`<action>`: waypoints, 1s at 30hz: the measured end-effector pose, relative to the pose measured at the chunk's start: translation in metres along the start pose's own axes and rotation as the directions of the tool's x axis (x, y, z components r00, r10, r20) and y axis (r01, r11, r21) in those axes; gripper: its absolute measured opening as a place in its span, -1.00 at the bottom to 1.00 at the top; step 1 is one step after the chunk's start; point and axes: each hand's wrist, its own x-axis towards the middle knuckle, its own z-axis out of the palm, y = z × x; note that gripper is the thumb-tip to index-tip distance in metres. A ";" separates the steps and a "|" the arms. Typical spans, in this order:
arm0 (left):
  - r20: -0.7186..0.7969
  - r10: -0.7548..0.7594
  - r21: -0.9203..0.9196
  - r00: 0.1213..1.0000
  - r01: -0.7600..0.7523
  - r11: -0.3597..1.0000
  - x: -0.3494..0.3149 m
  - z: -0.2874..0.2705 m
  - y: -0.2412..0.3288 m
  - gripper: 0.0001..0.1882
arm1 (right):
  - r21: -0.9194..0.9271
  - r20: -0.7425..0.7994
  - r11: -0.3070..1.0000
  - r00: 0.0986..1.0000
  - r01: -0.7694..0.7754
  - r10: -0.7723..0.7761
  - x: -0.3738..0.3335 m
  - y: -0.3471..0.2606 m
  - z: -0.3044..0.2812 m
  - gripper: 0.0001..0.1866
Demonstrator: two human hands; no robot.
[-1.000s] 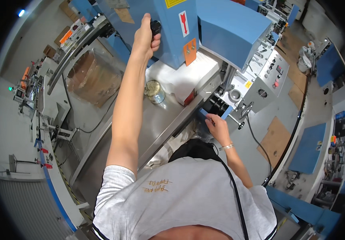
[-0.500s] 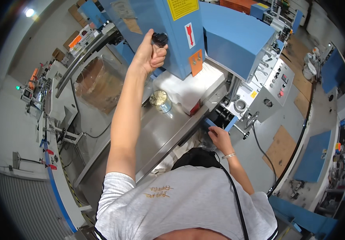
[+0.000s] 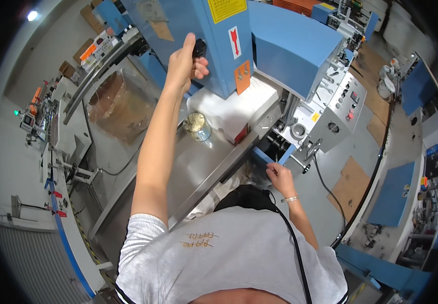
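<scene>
My left hand reaches up to a black knob on the side of a tall blue machine housing. The thumb points upward along the knob and the fingers curl loosely below it. Lower down, my right hand is closed, fingertips pinched beside a blue open-topped bracket. Whatever the pinch holds is too small to make out. A glass jar with pale contents stands on the metal bench, beside a white block-shaped part under the housing.
Right of the housing is a control panel with buttons and knobs, and a handwheel below it. A black cable runs down to the floor. Cardboard lies there. Clear plastic sheeting covers something brown at left.
My left hand's fingers have loosened around the knob. My right hand has drawn its fingers together beside the blue bracket. The whole view has shifted slightly.
</scene>
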 end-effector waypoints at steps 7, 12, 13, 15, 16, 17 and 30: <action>0.111 0.774 0.757 0.624 -0.557 0.341 -0.002 0.009 -0.020 -0.22 | -0.018 -0.021 1.000 1.000 -0.003 0.003 -0.007 0.002 -0.005 -0.78; 0.042 0.070 -0.012 0.997 -0.070 0.997 0.007 -0.005 -0.008 -0.38 | -0.009 0.002 1.000 1.000 -0.023 0.023 -0.013 0.006 -0.005 -0.77; 0.058 -0.015 -0.043 0.998 0.018 0.999 0.007 -0.006 -0.005 -0.45 | -0.004 -0.007 1.000 1.000 -0.010 0.010 -0.012 0.007 -0.005 -0.77; 0.002 0.028 -0.085 1.000 -0.028 0.996 0.006 -0.001 -0.008 -0.45 | -0.007 0.008 1.000 1.000 -0.016 0.016 -0.011 0.007 -0.004 -0.77; -0.051 0.066 -0.122 0.997 -0.071 0.990 0.005 0.005 -0.010 -0.44 | -0.008 0.023 1.000 0.999 -0.027 0.027 -0.010 0.007 -0.003 -0.77; -0.162 0.282 0.061 0.946 -0.275 0.959 -0.001 0.016 -0.009 -0.42 | -0.009 0.020 1.000 0.999 -0.025 0.026 -0.010 0.008 -0.003 -0.77; 0.007 -0.043 -0.106 0.999 0.043 0.993 0.001 0.001 -0.003 -0.38 | -0.031 0.026 0.998 0.998 -0.050 0.051 -0.018 0.017 -0.001 -0.78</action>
